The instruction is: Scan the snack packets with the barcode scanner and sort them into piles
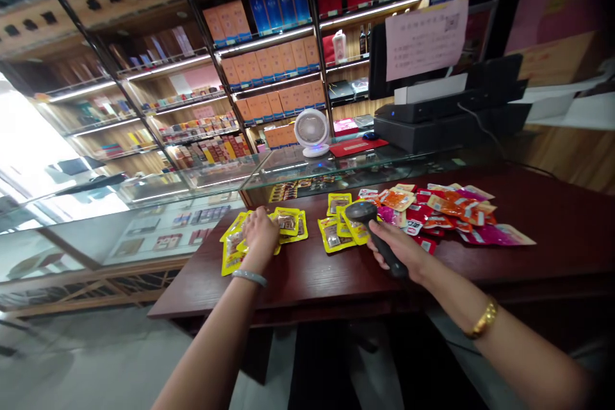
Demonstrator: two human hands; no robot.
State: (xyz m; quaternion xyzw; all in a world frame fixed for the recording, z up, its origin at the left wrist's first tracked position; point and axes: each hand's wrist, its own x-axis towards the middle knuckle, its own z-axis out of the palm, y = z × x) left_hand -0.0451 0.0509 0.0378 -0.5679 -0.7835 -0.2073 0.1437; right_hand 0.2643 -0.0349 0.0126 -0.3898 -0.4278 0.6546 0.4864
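Observation:
A dark handheld barcode scanner point(379, 237) is gripped in my right hand point(396, 246), its head over a small group of yellow snack packets point(331, 238). Further left, my left hand point(261, 234) bends its fingers down onto another pile of yellow snack packets point(233, 259); it seems to pinch one, though the fingertips are partly hidden. Some of those packets point(291, 221) stick out to the right of the hand. Beyond the scanner lies a heap of red, orange and pink snack packets point(439, 205).
The packets lie on a dark red wooden desk point(307, 275). Behind it runs a glass display counter point(216, 173) bearing a small white fan point(311, 131) and a red mat point(358, 146). A black register machine point(432, 122) stands at the right. Shelves with boxes point(269, 64) line the wall.

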